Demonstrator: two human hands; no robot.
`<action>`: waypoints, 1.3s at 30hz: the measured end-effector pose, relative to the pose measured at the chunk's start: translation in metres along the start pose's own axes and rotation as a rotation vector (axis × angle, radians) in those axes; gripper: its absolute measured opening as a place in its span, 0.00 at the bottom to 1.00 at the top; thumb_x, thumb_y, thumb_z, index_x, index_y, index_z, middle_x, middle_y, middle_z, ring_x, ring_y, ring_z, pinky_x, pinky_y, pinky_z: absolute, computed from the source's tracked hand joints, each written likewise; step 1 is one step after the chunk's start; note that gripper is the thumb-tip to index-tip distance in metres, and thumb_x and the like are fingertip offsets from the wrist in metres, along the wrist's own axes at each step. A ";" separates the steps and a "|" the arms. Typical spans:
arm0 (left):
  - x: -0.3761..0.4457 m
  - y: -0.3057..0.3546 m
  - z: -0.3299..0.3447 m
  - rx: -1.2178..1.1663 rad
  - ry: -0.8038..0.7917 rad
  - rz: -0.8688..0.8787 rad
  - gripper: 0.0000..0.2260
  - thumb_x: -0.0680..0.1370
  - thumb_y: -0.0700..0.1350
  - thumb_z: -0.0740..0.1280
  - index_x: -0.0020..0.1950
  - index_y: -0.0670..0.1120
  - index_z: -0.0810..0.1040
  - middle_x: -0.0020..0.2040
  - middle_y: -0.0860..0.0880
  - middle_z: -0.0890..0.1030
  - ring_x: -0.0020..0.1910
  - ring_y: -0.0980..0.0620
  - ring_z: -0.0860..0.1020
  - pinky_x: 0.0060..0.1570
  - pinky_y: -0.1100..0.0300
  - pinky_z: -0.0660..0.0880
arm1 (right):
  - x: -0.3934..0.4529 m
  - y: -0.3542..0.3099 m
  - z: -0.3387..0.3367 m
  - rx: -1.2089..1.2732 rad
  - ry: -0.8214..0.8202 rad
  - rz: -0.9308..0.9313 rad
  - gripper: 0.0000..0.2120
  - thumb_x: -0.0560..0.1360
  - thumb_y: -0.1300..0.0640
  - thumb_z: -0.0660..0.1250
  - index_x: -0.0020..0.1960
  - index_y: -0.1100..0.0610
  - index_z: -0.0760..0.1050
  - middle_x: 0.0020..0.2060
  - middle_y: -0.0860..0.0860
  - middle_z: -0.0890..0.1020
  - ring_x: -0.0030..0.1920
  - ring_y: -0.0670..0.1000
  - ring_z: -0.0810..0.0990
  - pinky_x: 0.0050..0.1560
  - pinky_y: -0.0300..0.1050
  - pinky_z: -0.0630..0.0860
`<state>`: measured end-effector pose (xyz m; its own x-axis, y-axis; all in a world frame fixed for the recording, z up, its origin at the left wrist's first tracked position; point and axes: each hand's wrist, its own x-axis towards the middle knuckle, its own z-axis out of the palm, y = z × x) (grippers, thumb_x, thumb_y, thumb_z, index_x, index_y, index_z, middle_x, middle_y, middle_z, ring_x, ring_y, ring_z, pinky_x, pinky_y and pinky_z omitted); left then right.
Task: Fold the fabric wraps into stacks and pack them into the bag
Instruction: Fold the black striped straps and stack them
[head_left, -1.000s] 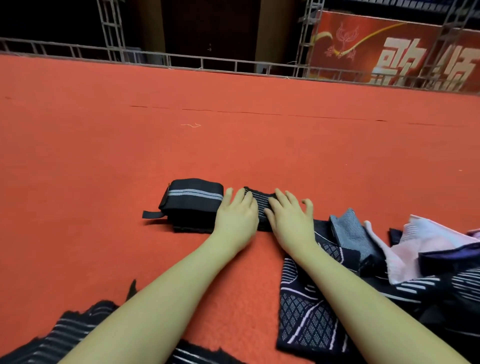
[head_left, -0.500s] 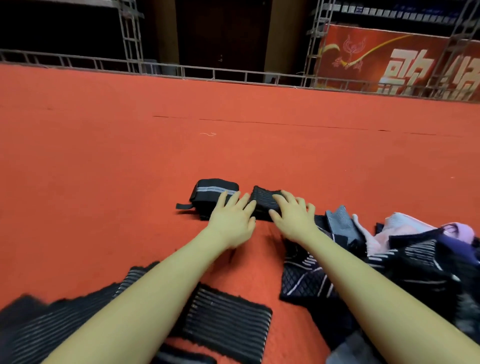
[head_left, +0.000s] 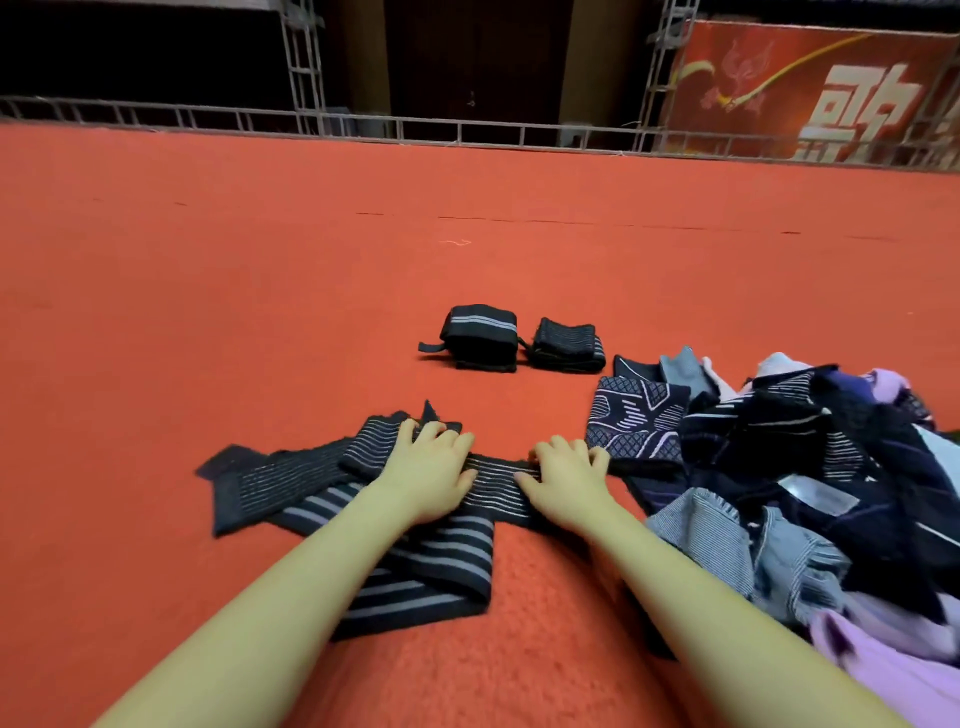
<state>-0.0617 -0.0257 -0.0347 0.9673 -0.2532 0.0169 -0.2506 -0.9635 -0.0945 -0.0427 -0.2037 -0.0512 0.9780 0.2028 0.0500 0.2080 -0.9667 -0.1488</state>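
A long black wrap with thin white stripes (head_left: 496, 491) lies across the red carpet just in front of me. My left hand (head_left: 431, 470) and my right hand (head_left: 569, 483) lie on it side by side, their fingers curled over its far edge. A black wrap with wider grey stripes (head_left: 431, 566) lies beneath it, under my left forearm. Farther off, two folded black bundles sit side by side: a larger one with a grey band (head_left: 480, 335) and a smaller striped one (head_left: 569, 345). No bag is in view.
A heap of loose dark, grey, pink and lilac wraps (head_left: 779, 452) covers the carpet to my right. The red carpet (head_left: 208, 286) stretches far to the left and ahead. A metal railing (head_left: 467, 127) and a red banner (head_left: 810, 88) bound the far edge.
Both hands left the smaller folded bundle and came back toward me onto the loose thin-striped wrap. The view tilted down, so the two bundles now sit farther away.
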 end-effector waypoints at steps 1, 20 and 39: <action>-0.005 -0.001 0.004 0.000 0.010 -0.006 0.23 0.82 0.55 0.51 0.75 0.47 0.58 0.72 0.49 0.66 0.73 0.47 0.59 0.69 0.46 0.50 | -0.007 -0.001 0.003 -0.007 0.027 -0.009 0.18 0.78 0.44 0.57 0.61 0.55 0.71 0.59 0.52 0.72 0.63 0.56 0.65 0.64 0.53 0.54; -0.029 -0.006 -0.018 0.017 0.879 -0.002 0.12 0.77 0.50 0.59 0.39 0.47 0.76 0.37 0.50 0.76 0.43 0.47 0.74 0.46 0.53 0.61 | -0.038 -0.007 -0.045 0.487 0.690 -0.080 0.11 0.74 0.47 0.59 0.42 0.48 0.79 0.40 0.42 0.78 0.46 0.45 0.73 0.47 0.44 0.51; -0.059 0.013 0.023 -0.127 0.432 -0.153 0.22 0.76 0.58 0.55 0.51 0.47 0.83 0.46 0.50 0.81 0.47 0.46 0.79 0.48 0.50 0.72 | -0.059 0.013 -0.018 0.097 0.499 -0.306 0.18 0.73 0.40 0.55 0.47 0.48 0.79 0.46 0.43 0.78 0.48 0.49 0.73 0.49 0.46 0.54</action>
<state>-0.1210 -0.0216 -0.0602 0.8950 -0.0950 0.4358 -0.1357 -0.9887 0.0630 -0.0981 -0.2308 -0.0385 0.7515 0.3499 0.5593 0.5030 -0.8525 -0.1425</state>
